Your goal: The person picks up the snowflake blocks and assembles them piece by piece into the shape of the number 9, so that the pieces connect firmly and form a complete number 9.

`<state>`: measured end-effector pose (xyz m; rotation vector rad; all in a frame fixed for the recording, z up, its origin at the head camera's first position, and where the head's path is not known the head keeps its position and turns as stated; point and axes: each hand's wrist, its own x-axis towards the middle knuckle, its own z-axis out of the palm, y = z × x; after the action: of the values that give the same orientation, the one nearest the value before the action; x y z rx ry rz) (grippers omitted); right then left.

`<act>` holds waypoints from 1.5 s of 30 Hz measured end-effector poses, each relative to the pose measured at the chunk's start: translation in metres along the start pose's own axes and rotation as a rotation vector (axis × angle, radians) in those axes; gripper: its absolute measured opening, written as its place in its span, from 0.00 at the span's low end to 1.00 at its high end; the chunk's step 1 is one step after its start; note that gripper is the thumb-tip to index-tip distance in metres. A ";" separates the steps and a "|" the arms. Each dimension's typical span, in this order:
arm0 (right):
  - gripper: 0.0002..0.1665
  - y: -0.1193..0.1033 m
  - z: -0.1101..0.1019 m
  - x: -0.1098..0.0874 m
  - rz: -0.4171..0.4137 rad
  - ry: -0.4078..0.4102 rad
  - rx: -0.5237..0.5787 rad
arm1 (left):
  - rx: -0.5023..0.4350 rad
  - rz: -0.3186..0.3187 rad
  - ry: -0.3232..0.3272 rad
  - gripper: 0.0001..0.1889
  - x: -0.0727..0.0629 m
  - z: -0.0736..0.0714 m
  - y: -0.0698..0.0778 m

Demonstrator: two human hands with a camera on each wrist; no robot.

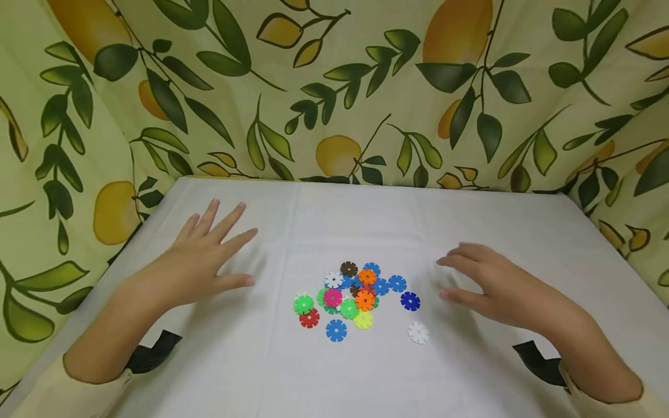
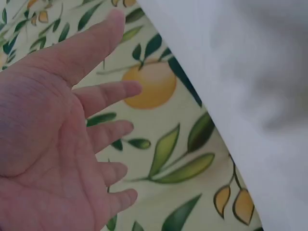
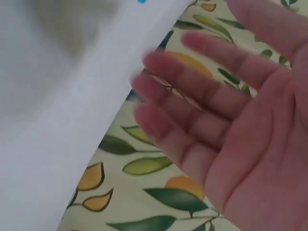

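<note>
A loose pile of notched plastic discs lies mid-table in the head view, several overlapping: a pink disc (image 1: 333,298), an orange disc (image 1: 365,301), a brown disc (image 1: 349,269) and others. Apart from the pile, to its right, are a dark blue disc (image 1: 410,301) and a white disc (image 1: 418,332). My left hand (image 1: 201,261) hovers left of the discs with its fingers spread, holding nothing. On the other side my right hand (image 1: 496,287) hovers too, fingers slightly bent and apart from the discs. Both wrist views show bare palms, the left palm (image 2: 53,144) and the right palm (image 3: 260,163).
A white cloth (image 1: 292,371) covers the table. Behind it and at the sides hangs a curtain (image 1: 334,87) printed with fruit and leaves. Black straps (image 1: 154,353) circle the wrists by the cream sleeves (image 1: 78,392).
</note>
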<state>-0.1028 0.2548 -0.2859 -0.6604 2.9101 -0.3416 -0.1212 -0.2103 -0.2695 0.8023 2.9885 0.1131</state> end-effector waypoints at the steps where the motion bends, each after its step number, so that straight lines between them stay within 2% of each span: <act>1: 0.31 -0.004 0.001 0.003 -0.018 -0.034 0.016 | 0.013 0.021 0.003 0.41 0.003 0.001 0.003; 4: 0.23 -0.018 0.007 0.014 -0.086 -0.167 0.076 | 0.043 0.112 0.023 0.32 0.015 0.006 0.016; 7: 0.19 -0.032 0.015 0.022 -0.190 -0.247 0.130 | 0.033 0.196 0.004 0.25 0.029 0.012 0.034; 12: 0.18 -0.054 0.027 0.036 -0.331 -0.270 0.151 | 0.002 0.307 -0.086 0.21 0.049 0.024 0.062; 16: 0.19 -0.067 0.033 0.048 -0.398 -0.264 0.115 | -0.005 0.368 -0.107 0.20 0.064 0.032 0.078; 23: 0.09 -0.078 0.042 0.065 -0.448 -0.265 0.068 | -0.027 0.402 -0.134 0.18 0.079 0.044 0.090; 29: 0.11 -0.082 0.046 0.071 -0.440 -0.236 0.027 | -0.042 0.426 -0.159 0.13 0.087 0.049 0.094; 32: 0.12 -0.085 0.048 0.073 -0.436 -0.245 0.017 | -0.054 0.417 -0.165 0.10 0.088 0.050 0.095; 39: 0.10 -0.086 0.048 0.075 -0.389 -0.338 0.120 | -0.126 0.361 -0.160 0.11 0.087 0.051 0.097; 45: 0.12 -0.085 0.047 0.074 -0.342 -0.336 0.142 | -0.186 0.326 -0.192 0.14 0.085 0.050 0.096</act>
<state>-0.1255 0.1386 -0.3165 -1.0766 2.4284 -0.4227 -0.1432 -0.0817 -0.3139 1.1918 2.6007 0.3008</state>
